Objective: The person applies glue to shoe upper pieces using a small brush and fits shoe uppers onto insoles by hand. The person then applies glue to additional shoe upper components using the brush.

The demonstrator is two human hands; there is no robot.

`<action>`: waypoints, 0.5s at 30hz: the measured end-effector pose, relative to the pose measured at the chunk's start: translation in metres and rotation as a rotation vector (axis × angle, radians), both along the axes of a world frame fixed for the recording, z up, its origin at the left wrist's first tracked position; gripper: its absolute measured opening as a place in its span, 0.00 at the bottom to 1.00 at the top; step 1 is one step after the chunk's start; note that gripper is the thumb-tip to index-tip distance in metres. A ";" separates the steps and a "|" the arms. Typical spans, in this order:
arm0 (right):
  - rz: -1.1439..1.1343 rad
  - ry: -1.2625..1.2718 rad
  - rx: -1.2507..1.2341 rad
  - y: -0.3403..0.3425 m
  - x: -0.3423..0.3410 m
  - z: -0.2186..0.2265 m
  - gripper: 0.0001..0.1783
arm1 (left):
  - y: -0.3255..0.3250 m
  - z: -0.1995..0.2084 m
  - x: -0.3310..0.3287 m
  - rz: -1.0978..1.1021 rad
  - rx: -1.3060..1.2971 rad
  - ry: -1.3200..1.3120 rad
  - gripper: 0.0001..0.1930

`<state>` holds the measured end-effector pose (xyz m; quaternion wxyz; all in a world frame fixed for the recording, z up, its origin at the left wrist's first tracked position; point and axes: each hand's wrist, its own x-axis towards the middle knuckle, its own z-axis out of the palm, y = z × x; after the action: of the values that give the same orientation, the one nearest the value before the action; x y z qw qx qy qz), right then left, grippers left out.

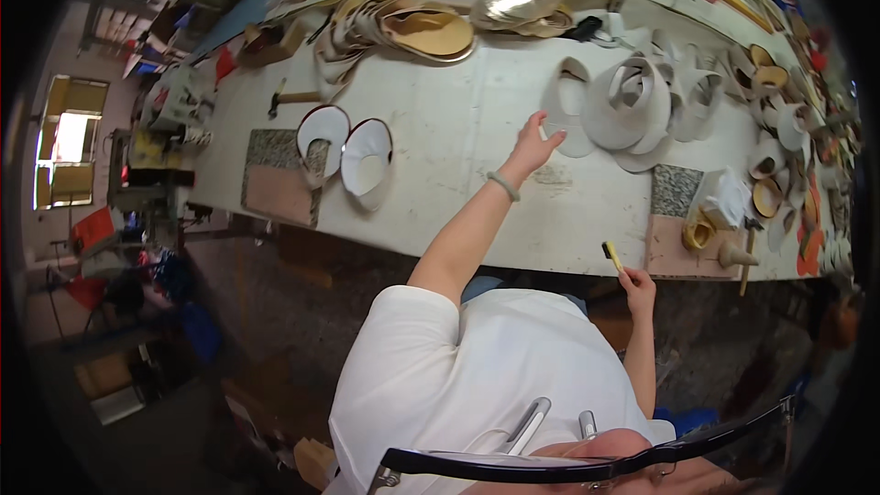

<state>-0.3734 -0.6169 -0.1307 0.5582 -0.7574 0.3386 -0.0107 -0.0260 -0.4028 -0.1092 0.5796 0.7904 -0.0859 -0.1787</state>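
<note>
My left hand (532,142) stretches forward over the table with thumb and fingers apart. Its fingertips are at the edge of a pale grey shoe upper (570,108); whether they touch it I cannot tell. My right hand (639,290) is closed on a small brush (612,257) with a yellow handle and dark tip, held at the front edge of the table. Just right of the left hand lies a stack of similar pale uppers (632,115). Two white-lined shoe uppers with dark rims (367,165) lie farther left.
A hammer (298,98) lies at the left, near a stone slab (275,151). Bundles of beige and metallic pieces (431,29) line the back. At the right, a yellow pot (698,231) stands by a white bag (721,198) and another hammer (747,257). More shoe parts crowd the right edge.
</note>
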 end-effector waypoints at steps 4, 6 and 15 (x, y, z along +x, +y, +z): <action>-0.040 0.096 -0.077 -0.017 -0.017 -0.004 0.10 | 0.153 -0.024 -0.003 0.166 0.721 -0.475 0.42; -0.336 -0.044 -0.154 -0.043 -0.041 -0.026 0.12 | 0.229 -0.023 -0.015 0.167 1.082 -0.414 0.44; -0.557 0.412 -0.732 -0.122 -0.011 0.037 0.14 | 0.286 0.011 -0.054 -0.052 0.978 -0.070 0.16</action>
<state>-0.3844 -0.7393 -0.0933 0.1534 -0.7706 0.6052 -0.1276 -0.0800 -0.1168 -0.0981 0.1327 0.9731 -0.0308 -0.1859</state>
